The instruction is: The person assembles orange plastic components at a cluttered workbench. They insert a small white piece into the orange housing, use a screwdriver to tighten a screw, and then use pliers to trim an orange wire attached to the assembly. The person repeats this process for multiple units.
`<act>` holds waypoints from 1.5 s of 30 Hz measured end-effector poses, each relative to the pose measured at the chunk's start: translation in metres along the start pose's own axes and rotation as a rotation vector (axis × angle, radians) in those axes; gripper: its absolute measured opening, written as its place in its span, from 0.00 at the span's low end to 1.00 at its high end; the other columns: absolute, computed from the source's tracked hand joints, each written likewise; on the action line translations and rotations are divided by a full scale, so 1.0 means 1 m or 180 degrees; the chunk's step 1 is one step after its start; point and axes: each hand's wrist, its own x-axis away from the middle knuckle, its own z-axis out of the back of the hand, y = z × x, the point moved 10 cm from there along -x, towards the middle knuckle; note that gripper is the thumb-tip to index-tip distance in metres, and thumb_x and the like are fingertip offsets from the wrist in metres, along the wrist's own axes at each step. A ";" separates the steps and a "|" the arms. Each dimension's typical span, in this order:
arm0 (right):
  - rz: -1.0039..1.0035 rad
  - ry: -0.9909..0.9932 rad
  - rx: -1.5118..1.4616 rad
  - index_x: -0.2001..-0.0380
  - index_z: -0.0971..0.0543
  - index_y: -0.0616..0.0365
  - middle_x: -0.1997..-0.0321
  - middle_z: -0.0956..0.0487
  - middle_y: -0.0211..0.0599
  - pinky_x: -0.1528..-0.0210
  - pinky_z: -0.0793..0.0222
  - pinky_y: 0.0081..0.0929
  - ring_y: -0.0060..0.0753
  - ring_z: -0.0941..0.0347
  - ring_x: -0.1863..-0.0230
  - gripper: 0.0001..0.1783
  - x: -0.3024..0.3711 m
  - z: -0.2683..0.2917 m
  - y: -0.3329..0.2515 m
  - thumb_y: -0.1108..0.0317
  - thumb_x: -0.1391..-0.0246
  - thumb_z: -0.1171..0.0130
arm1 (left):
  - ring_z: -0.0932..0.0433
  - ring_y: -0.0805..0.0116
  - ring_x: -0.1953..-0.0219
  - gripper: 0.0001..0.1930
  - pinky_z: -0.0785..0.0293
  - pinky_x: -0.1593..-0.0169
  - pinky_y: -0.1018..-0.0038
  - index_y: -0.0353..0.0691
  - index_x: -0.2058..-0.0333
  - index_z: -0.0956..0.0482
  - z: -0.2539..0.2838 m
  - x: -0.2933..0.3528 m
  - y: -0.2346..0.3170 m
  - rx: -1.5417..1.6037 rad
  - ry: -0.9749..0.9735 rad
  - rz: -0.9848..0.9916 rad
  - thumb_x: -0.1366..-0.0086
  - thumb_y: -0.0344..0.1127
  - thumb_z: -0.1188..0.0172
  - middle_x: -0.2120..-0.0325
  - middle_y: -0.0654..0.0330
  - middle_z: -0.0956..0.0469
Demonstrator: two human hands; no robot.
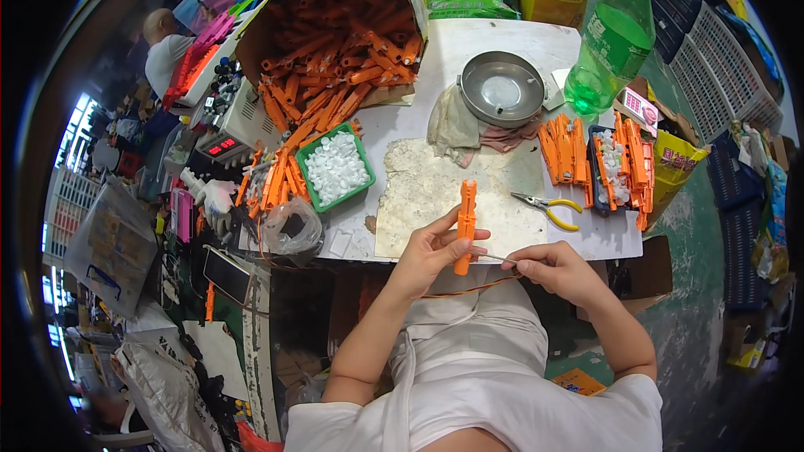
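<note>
A ridged, elongated orange plastic piece (466,222) is finger-pinched by the left hand (430,256), a slender metallic rod (496,258) by the right hand (559,271).

The orange part (467,216) looks smooth plastic; the pan (478,90), dull metal; the bottle (611,42), glossy plastic; the rag (452,124), matt cloth; the board (419,188), rough.

Handheld orange part (466,222), rod (495,258) (probably metal)
</note>
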 end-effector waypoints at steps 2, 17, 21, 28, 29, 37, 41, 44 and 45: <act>0.0171 0.0058 0.0227 0.57 0.21 0.61 0.73 0.22 0.36 0.73 0.33 0.22 0.22 0.29 0.77 0.13 0.002 0.007 0.001 0.69 0.45 0.46 | 0.20 0.62 0.60 0.32 0.25 0.53 0.70 0.36 0.38 0.45 -0.004 -0.001 -0.002 0.0011 0.0043 0.0056 0.37 0.37 0.42 0.56 0.44 0.24; 0.2181 0.1649 0.0900 0.56 0.26 0.59 0.70 0.23 0.32 0.78 0.35 0.18 0.20 0.26 0.72 0.14 0.007 0.051 -0.067 0.70 0.47 0.43 | 0.19 0.63 0.63 0.29 0.24 0.55 0.72 0.35 0.39 0.43 -0.035 -0.008 -0.009 0.0103 -0.0509 0.0421 0.33 0.43 0.48 0.59 0.45 0.23; 0.1034 0.0436 -0.0962 0.55 0.28 0.62 0.67 0.22 0.30 0.85 0.43 0.10 0.09 0.40 0.84 0.16 -0.039 0.034 -0.034 0.64 0.43 0.43 | 0.19 0.60 0.61 0.30 0.25 0.54 0.71 0.33 0.38 0.45 -0.056 0.001 -0.007 0.0065 -0.0921 0.0492 0.33 0.43 0.49 0.59 0.44 0.23; 0.1091 0.1056 -0.2450 0.57 0.30 0.59 0.76 0.29 0.23 0.86 0.46 0.13 0.08 0.50 0.89 0.13 -0.047 0.032 0.008 0.62 0.39 0.47 | 0.31 0.60 0.44 0.29 0.33 0.43 0.69 0.37 0.40 0.40 -0.018 0.001 0.014 -0.0577 -0.0148 -0.1559 0.38 0.34 0.42 0.44 0.49 0.33; 0.1053 0.1150 -0.2598 0.57 0.30 0.59 0.77 0.29 0.23 0.86 0.46 0.13 0.08 0.50 0.89 0.13 -0.048 0.027 0.017 0.61 0.39 0.47 | 0.32 0.60 0.43 0.29 0.35 0.42 0.68 0.37 0.40 0.39 -0.023 0.007 0.022 -0.0989 -0.0014 -0.2039 0.39 0.33 0.40 0.43 0.49 0.34; 0.2347 0.2275 0.1199 0.59 0.23 0.59 0.81 0.30 0.27 0.80 0.46 0.16 0.18 0.40 0.82 0.13 -0.014 0.028 -0.023 0.65 0.44 0.42 | 0.27 0.69 0.60 0.31 0.30 0.53 0.73 0.34 0.43 0.36 0.013 -0.009 0.025 -0.0045 0.0983 -0.1549 0.38 0.50 0.43 0.62 0.58 0.26; 0.2382 0.2330 0.1884 0.57 0.19 0.54 0.83 0.33 0.31 0.79 0.42 0.22 0.25 0.38 0.82 0.17 0.025 0.014 -0.076 0.71 0.53 0.36 | 0.29 0.73 0.62 0.32 0.32 0.57 0.76 0.33 0.43 0.35 0.018 -0.003 0.027 -0.0630 0.0852 -0.1435 0.37 0.52 0.46 0.65 0.61 0.27; 0.2529 0.2355 0.2361 0.57 0.19 0.51 0.83 0.32 0.32 0.80 0.42 0.24 0.27 0.38 0.84 0.18 0.033 0.008 -0.090 0.72 0.55 0.35 | 0.30 0.74 0.62 0.31 0.32 0.57 0.77 0.32 0.44 0.34 0.012 0.003 0.036 -0.0988 0.0750 -0.1588 0.37 0.51 0.46 0.63 0.60 0.28; 0.2556 0.2349 0.2482 0.57 0.19 0.50 0.84 0.32 0.31 0.81 0.42 0.25 0.27 0.38 0.84 0.18 0.034 0.006 -0.092 0.72 0.55 0.35 | 0.30 0.74 0.62 0.30 0.32 0.56 0.77 0.32 0.44 0.34 0.013 0.003 0.036 -0.1101 0.0702 -0.1613 0.36 0.50 0.46 0.62 0.60 0.28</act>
